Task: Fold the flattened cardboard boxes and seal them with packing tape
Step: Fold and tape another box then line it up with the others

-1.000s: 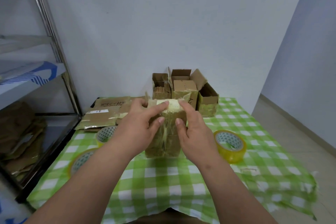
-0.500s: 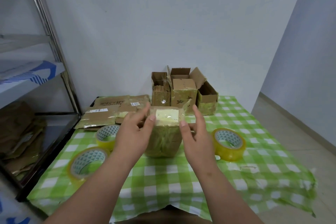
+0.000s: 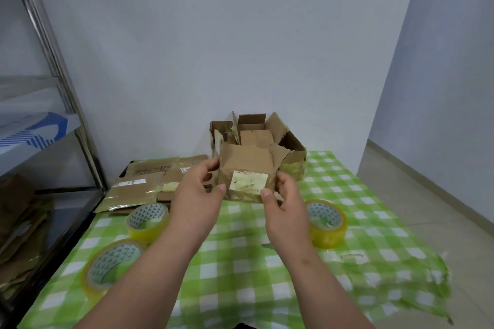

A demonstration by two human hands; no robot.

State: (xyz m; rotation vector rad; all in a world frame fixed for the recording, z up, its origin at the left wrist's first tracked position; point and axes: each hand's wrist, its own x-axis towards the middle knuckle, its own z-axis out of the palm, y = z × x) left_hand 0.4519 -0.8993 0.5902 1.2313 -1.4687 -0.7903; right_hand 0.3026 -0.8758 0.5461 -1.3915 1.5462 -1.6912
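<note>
A small brown cardboard box (image 3: 247,163) with a pale yellowish label (image 3: 248,181) on its near face is at the back middle of the table, just in front of several folded boxes (image 3: 292,147). My left hand (image 3: 196,195) grips its left side, thumb on the front. My right hand (image 3: 286,200) grips its right side, thumb at the lower front corner. The box's bottom edge is at the cloth. Flattened boxes (image 3: 133,189) lie in a stack at the back left. Three yellow tape rolls lie flat: two at the left (image 3: 147,218) (image 3: 112,264), one at the right (image 3: 327,222).
The table carries a green and white checked cloth (image 3: 240,275). A metal shelf rack (image 3: 66,88) stands close on the left, with more cardboard on its lower shelf (image 3: 21,222). A small scrap of tape (image 3: 350,256) lies on the cloth at the right. A wall is right behind the table.
Both hands have moved the small box away from me toward the folded boxes at the back; it now shows its plain top and the labelled face toward me.
</note>
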